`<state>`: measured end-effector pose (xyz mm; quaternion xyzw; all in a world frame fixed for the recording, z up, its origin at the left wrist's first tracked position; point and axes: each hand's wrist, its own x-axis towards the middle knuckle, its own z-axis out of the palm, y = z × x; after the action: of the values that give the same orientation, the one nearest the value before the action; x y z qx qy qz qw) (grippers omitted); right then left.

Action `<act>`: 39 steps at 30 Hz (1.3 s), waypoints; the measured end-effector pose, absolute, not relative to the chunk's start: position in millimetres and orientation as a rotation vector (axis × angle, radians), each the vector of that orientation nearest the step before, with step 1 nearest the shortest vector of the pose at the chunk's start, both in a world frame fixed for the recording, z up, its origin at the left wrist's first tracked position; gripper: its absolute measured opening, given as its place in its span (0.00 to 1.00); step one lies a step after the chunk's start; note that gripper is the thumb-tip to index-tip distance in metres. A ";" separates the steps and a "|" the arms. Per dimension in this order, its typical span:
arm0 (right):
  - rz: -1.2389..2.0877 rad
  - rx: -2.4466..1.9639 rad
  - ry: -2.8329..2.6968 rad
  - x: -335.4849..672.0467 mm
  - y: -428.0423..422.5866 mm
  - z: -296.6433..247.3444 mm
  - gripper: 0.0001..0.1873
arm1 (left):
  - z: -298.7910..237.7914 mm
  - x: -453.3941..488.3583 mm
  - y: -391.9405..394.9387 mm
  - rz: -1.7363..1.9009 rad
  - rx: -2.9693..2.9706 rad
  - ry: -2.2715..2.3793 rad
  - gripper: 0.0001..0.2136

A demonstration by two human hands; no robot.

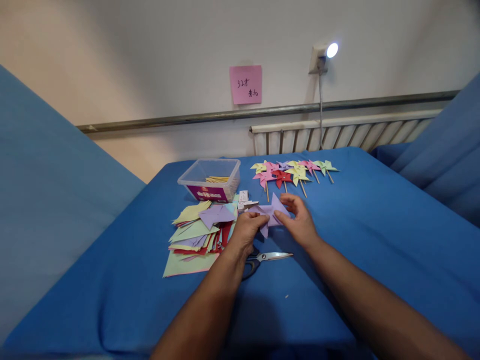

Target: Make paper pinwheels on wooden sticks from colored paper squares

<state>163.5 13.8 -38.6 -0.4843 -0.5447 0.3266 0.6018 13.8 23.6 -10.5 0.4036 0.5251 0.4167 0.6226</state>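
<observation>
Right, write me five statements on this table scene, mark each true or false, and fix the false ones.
1. The left hand pinches the folded purple paper, and the right hand touches it too. True.
2. The scissors lie inside the clear plastic box. False: the scissors lie on the blue cloth, near the left hand.
3. Thin sticks lie in the clear plastic box. True.
4. The pinwheels are all red. False: the pinwheels also come in yellow, pink, purple and green.
5. The pink note is on the wall, above the metal pipe. True.
</observation>
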 end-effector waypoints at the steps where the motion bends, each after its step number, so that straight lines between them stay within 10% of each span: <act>1: 0.821 -1.108 -1.198 166.2 15.8 -38.5 0.26 | -9.7 12.5 24.2 0.926 0.954 1.197 0.08; 20: 1.152 -1.117 -1.496 179.0 19.1 -36.3 0.20 | -10.5 3.9 28.2 0.749 1.517 1.234 0.05; 39: 1.144 -1.085 -0.725 141.8 14.0 -46.8 0.23 | -23.6 24.6 22.0 1.069 0.743 1.047 0.13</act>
<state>141.8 14.0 -46.8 -0.4767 -0.3187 0.5031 0.6466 24.6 22.0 -23.6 0.3300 0.4648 0.4745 0.6708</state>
